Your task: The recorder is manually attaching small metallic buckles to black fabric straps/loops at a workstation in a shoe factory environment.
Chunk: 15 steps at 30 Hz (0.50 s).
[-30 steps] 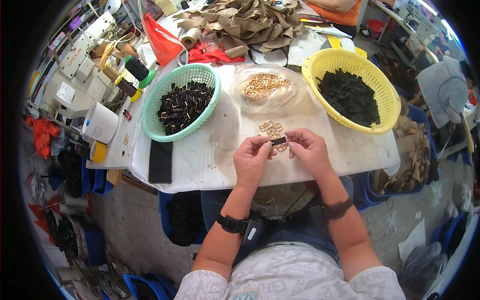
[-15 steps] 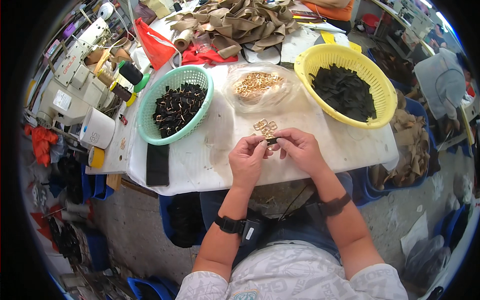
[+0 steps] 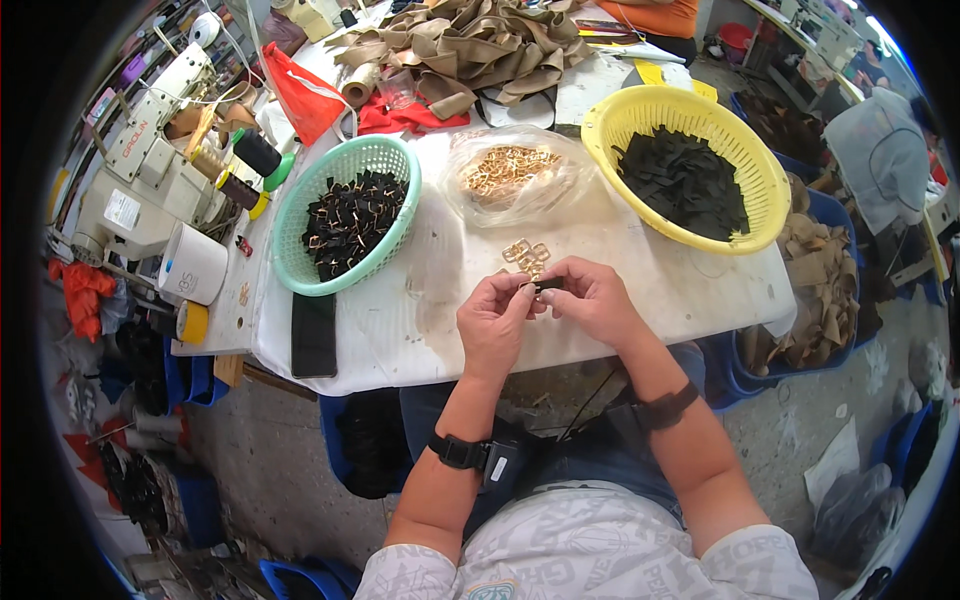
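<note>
My left hand and my right hand meet over the front of the white table, fingertips pinched on a short black fabric strip. Whether a metal buckle sits in the strip is hidden by my fingers. Just beyond my fingertips lies a small pile of gold metal buckles. Farther back, a clear plastic bag holds many more of them. A yellow basket of black strips stands to the right. On the left, a mint-green basket contains black strips with gold buckles on them.
A dark phone lies left, near the table's front edge. Sewing machines and thread spools crowd the left side. Brown strips are heaped at the back. A blue bin of brown pieces stands right; another person's orange garment shows behind.
The view has shifted slightly. My right fingers have changed their hold, and more of the black strip shows beside them. Both hands stay close together in the same place.
</note>
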### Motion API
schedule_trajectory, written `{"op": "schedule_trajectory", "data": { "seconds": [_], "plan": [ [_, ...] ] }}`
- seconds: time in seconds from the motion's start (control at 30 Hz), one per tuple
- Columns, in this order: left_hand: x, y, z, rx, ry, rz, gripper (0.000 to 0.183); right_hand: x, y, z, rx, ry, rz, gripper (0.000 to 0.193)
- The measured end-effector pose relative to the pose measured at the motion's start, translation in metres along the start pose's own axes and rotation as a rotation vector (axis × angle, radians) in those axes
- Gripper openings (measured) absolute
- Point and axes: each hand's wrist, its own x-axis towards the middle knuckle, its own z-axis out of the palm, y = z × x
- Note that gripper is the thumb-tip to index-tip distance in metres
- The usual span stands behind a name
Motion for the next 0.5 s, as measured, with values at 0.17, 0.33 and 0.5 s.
{"op": "schedule_trajectory", "data": {
  "seconds": [0.17, 0.33, 0.5],
  "plan": [
    [-0.0007, 0.001, 0.0017, 0.007, -0.024, -0.001, 0.009, -0.0003, 0.0059, -0.0026, -0.054, 0.019, 0.003, 0.011],
    [-0.0004, -0.0004, 0.0004, -0.008, -0.05, -0.01, 0.01, -0.0009, 0.0042, -0.0014, -0.066, 0.035, -0.012, 0.01],
    [-0.0007, 0.0025, 0.0003, 0.007, -0.075, -0.022, 0.01, -0.0016, 0.0058, -0.0033, -0.071, 0.037, -0.02, 0.009]
  ]
}}
